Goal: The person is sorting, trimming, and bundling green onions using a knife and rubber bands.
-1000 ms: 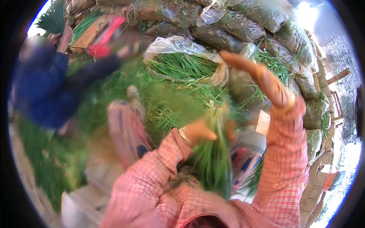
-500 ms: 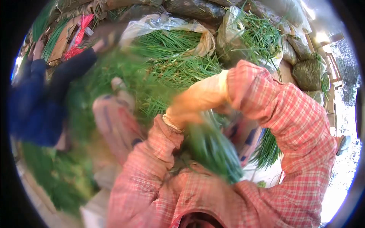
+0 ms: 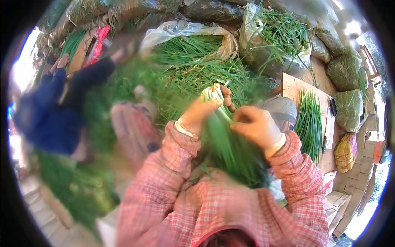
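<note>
Gloved in a pale, stained glove, my left hand [image 3: 198, 113] is closed around the whitish stalk ends of a bunch of chives [image 3: 226, 142]. The long green leaves hang down toward my lap and blur at the lower end. My right hand [image 3: 257, 126], also gloved, is at the right side of the bunch just below the stalk ends. Its fingers are bent and pinched against the stalks; their tips are partly hidden.
Loose chives [image 3: 189, 80] cover the ground ahead. Behind lie an open plastic bag [image 3: 230, 43] of chives and a fuller bag [image 3: 251, 45]. At right, a laid-out bundle [image 3: 308, 123] rests on a wooden board [image 3: 290, 86]. A co-worker in dark blue [image 3: 49, 119] sits at left.
My right hand has turned and moved right and down, from crossing over my left hand to beside the stalks. The stalk ends now show above my left hand, and the board at right is uncovered.
</note>
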Tool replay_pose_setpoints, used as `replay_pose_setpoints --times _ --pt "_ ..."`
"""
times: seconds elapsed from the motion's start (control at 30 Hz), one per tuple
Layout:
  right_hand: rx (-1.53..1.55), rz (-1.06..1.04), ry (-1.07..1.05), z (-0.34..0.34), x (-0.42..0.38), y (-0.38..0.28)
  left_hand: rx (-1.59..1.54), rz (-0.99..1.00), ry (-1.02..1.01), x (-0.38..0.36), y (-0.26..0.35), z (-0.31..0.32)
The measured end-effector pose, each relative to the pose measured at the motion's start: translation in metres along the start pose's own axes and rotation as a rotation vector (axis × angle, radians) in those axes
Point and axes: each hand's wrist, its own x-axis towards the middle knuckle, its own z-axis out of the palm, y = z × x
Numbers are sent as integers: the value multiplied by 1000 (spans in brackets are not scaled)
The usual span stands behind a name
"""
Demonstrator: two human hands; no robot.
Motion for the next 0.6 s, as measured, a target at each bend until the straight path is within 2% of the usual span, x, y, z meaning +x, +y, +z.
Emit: replay_pose_setpoints --times 0.1,0.23,0.33,0.43,0.47,0.53,0.6 --pt "209 101 -96 -18 2 25 67 -30 21 -8 9 11" --pt "574 144 -120 -26 -1 51 162 -13 -114 -3 6 12" --pt "596 138 -102 -19 -5 53 154 -39 -137 0 6 26" --pt "624 89 -79 -8 -7 54 102 -9 -32 -1 -2 44" --pt "631 65 -72 -4 -7 55 137 -50 -69 -2 0 43" --pt "429 7 69 -1 -7 51 204 -130 -140 -2 5 37" --pt "333 -23 226 2 -11 43 229 -101 -116 -4 3 33"
